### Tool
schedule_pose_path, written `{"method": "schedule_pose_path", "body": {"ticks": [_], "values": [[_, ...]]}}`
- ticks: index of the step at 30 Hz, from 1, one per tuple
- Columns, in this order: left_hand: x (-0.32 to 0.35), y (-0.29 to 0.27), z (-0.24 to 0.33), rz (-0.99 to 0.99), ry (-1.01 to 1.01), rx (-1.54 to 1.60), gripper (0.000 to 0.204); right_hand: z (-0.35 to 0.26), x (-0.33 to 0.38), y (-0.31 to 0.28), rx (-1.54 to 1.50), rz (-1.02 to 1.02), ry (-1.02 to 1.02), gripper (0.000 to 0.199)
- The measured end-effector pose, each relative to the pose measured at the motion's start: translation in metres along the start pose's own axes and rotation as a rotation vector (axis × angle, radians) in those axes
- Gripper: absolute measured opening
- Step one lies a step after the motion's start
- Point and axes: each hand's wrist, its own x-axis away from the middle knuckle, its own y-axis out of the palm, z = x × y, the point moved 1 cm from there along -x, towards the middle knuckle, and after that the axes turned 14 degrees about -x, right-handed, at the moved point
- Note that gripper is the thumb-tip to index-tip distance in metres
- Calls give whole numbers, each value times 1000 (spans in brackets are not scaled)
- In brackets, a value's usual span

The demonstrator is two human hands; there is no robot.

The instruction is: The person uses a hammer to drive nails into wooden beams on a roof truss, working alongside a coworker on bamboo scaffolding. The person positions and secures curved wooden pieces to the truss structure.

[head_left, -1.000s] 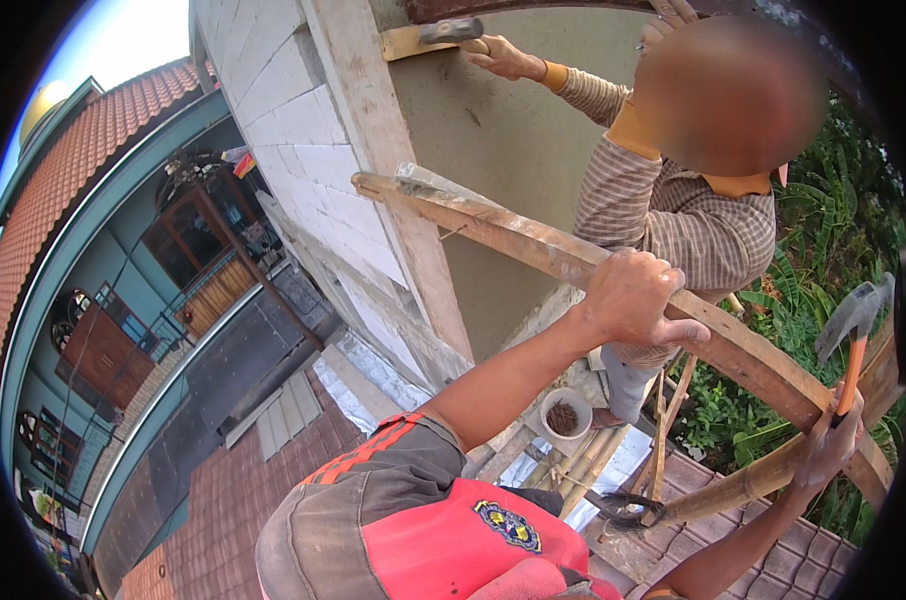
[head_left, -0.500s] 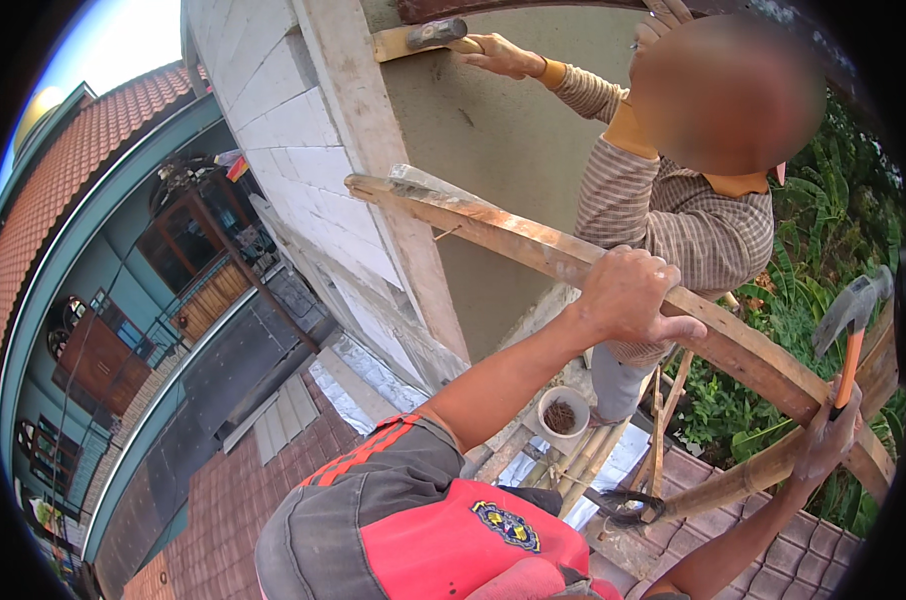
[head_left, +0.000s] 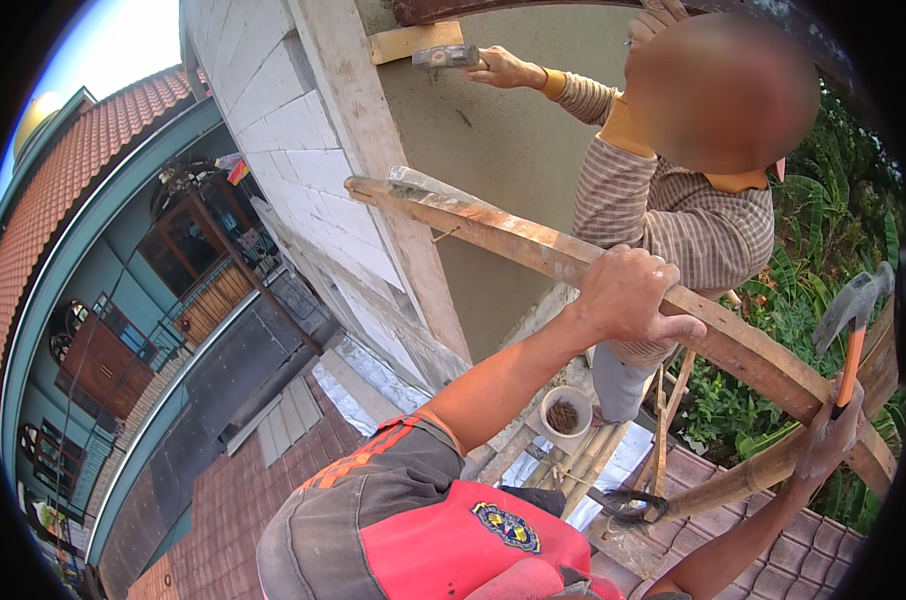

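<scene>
Smooth grey plaster [head_left: 503, 200] fills the stretch toward 12 o'clock, edged at 11 o'clock by a wall of pale rectangular blocks [head_left: 318, 175]. From between 10 and 11 o'clock down to 4 o'clock runs a long, rough brown wooden beam [head_left: 513, 240], its face stained and worn.

At 3 o'clock the left hand [head_left: 628, 295] lies over the beam—fingers curled across its upper edge, thumb stretched along it toward 4 o'clock—with the forearm slanting up from 6 o'clock. The right hand [head_left: 828, 435], at 4 o'clock beside the beam's lower part, is closed around a claw hammer with an orange handle and grey metal head [head_left: 853, 330]; the head points up.

Just beyond the beam, at 2 o'clock, a co-worker in a brown-and-white checked shirt with orange cuffs [head_left: 708, 230] is partly hidden by it. That person's outstretched hand [head_left: 508, 68] grips a stubby hammer with a dark metal head [head_left: 445, 57], just below a yellowish wooden block [head_left: 413, 42] at 12 o'clock.

Between 4 and 5 o'clock sits a round whitish bucket [head_left: 553, 395] of thin brown pieces, near smooth bamboo poles [head_left: 598, 460]. Ridged brown roof tiles [head_left: 233, 490] spread at 7 to 8 o'clock; leafy green plants [head_left: 803, 290] crowd 3 o'clock.
</scene>
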Motion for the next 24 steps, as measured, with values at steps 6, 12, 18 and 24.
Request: {"method": "schedule_pose_path", "body": {"ticks": [6, 12, 18, 24], "values": [[0, -2, 0, 8, -5, 5, 79, -1, -2, -2, 15, -25, 22, 26], [0, 0, 2, 29, -10, 0, 79, 1, -1, -2, 17, -16, 16, 26], [1, 1, 2, 23, 22, -3, 79, -7, -1, -3, 19, 2, 43, 25], [1, 0, 4, 36, 25, -2, 78, -4, -1, -6, 30, 2, -40, 24]]}}
